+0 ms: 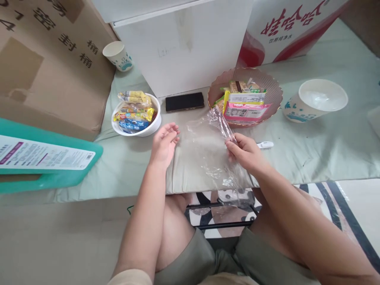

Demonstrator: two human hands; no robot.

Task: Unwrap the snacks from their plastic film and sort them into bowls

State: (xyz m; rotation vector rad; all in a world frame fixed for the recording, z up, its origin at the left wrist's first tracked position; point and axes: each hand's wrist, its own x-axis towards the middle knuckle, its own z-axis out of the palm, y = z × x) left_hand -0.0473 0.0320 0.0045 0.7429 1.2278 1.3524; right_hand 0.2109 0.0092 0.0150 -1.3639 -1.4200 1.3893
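A clear plastic bag point(208, 154) hangs from my right hand point(245, 152), which pinches its edge between thumb and fingers. The bag spreads over the cloth and droops past the near edge. My left hand point(165, 142) is raised to the left of the bag, fingers loosely curled and apart, with nothing in it. Close to that hand stands a white bowl point(156, 122) of wrapped snacks. Beyond the bag, a pinkish ribbed glass bowl point(274, 93) holds several snack packets, among them a pink packet point(245, 111). A small white object point(265, 145) lies just past my right hand.
A black phone point(184, 101) lies between the bowls, before a white box point(178, 51). Large paper cups stand at the right point(303, 107) and back left. A cardboard box point(53, 79) and a teal container point(59, 178) are on the left; a red-and-white carton point(285, 35) is behind.
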